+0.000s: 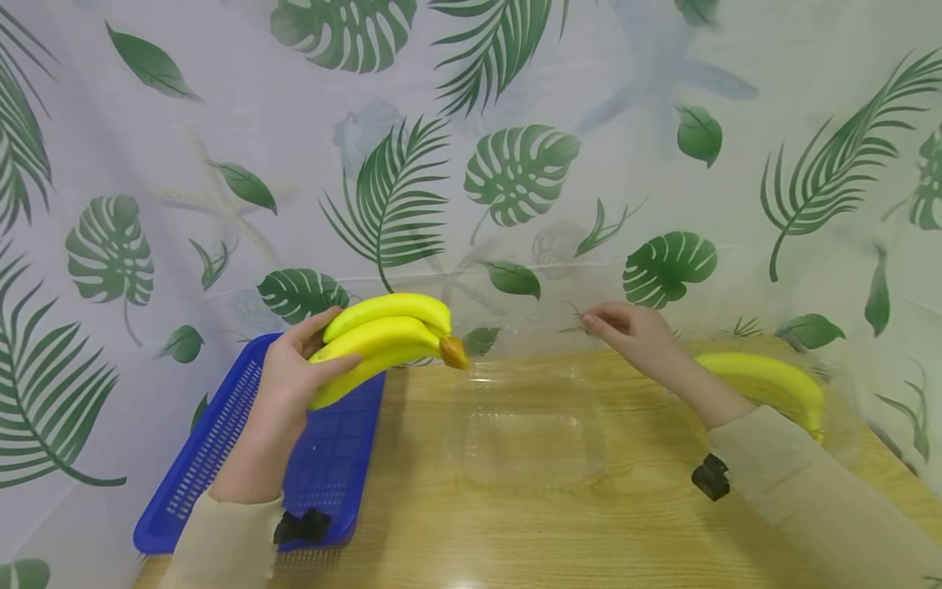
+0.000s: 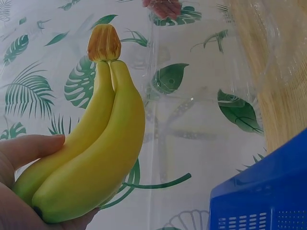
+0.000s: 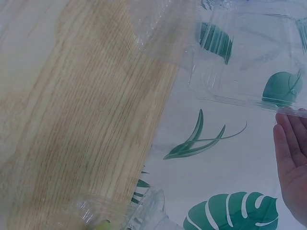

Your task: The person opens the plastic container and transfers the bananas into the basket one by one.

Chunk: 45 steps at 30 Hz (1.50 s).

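Note:
A bunch of yellow bananas (image 1: 386,337) is gripped in my left hand (image 1: 283,372), thumb across one side and the brown stem end pointing right. The bunch is held in the air near the far end of the blue basket. A clear plastic clamshell box (image 1: 526,458) stands on the table with its lid (image 3: 240,98) raised at the back. My right hand (image 1: 633,331) pinches the lid's edge between thumb and fingers. In the right wrist view, the fingers (image 3: 288,139) meet that edge; the thumb is hidden there.
A blue slotted basket (image 1: 331,466) stands on the left of the wooden table (image 1: 537,540). On the right, under my right forearm, is another yellow banana piece (image 1: 773,376) in clear plastic. A leaf-printed sheet (image 1: 515,74) hangs close behind the table.

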Tool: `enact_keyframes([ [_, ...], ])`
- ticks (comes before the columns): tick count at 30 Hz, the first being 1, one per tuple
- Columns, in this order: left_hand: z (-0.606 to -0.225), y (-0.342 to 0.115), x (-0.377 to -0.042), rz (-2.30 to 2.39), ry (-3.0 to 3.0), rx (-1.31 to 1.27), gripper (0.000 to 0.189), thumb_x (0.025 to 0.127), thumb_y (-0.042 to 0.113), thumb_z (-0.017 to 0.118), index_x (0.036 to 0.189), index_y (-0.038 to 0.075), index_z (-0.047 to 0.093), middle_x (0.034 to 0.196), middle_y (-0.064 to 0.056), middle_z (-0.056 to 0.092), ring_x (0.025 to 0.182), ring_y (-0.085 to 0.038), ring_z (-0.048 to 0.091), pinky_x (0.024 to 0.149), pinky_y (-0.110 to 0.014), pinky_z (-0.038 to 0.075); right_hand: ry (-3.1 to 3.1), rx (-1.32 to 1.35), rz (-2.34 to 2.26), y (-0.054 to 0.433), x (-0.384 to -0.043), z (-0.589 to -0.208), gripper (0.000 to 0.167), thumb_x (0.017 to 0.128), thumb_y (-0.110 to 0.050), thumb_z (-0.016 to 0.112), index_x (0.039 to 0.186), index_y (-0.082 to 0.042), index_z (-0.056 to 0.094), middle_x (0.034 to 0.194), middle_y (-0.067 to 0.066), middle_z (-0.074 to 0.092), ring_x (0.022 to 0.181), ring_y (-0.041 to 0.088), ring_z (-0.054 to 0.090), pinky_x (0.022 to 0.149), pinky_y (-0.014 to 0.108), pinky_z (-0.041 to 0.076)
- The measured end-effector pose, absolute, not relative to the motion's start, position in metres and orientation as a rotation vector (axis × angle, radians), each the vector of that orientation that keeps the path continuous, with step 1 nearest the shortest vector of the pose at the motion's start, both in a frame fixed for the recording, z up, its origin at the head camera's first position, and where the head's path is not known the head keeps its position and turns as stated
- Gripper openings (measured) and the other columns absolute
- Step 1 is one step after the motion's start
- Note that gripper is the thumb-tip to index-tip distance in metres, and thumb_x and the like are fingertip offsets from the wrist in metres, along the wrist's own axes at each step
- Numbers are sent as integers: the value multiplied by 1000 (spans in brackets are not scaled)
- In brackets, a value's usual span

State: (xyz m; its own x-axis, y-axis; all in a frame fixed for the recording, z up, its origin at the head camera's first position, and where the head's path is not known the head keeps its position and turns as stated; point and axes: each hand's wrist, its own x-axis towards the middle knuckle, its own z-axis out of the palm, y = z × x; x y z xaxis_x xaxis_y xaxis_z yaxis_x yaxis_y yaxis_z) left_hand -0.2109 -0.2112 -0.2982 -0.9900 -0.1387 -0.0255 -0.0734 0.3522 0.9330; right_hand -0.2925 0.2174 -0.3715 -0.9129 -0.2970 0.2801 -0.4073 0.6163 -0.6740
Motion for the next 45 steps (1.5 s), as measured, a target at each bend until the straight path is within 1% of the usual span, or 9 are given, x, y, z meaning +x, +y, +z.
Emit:
enact_keyframes([
  [6,-299,-222,-210,-1717,-2544,220,80,97,11,78,166,19,38,169,-8,43,140,-28,52,85,-5,54,-2691,587,1184,217,-291,-369,41,113,-30,55,131,3,70,126,24,75,119,42,70,104,59,59],
  [13,-304,-238,-211,-1718,-2538,266,81,97,11,77,167,19,36,171,-9,40,141,-27,50,83,-4,55,-2684,611,1179,216,-291,-368,40,112,-30,55,132,1,70,128,24,74,119,42,70,105,58,58],
  [20,-310,-255,-213,-1710,-2532,290,80,99,11,75,167,15,33,171,-12,39,137,-25,50,83,-5,55,-2681,605,1163,216,-292,-368,39,112,-30,56,130,1,71,127,23,75,119,42,71,105,58,59],
  [25,-316,-262,-216,-1735,-2501,334,81,99,11,74,168,13,31,173,-12,36,142,-26,48,82,-3,54,-2682,602,1162,217,-292,-370,40,112,-30,55,131,1,71,127,24,75,118,43,71,105,59,59],
  [32,-324,-273,-220,-1751,-2458,387,81,100,9,73,168,13,29,174,-10,33,145,-26,46,82,-3,54,-2675,611,1167,217,-291,-369,40,112,-31,55,131,2,71,127,24,75,119,43,71,105,59,58],
  [37,-329,-278,-223,-1786,-2421,444,82,100,7,72,168,13,29,176,-9,30,150,-28,42,79,-2,54,-2676,612,1167,218,-290,-369,40,112,-29,55,131,3,71,127,24,75,119,43,71,105,59,58],
  [45,-336,-289,-228,-1772,-2419,510,83,99,9,73,169,13,27,176,-10,28,149,-29,42,76,-2,53,-2667,619,1164,218,-290,-370,39,112,-29,56,129,2,72,125,24,75,117,43,71,104,60,59],
])
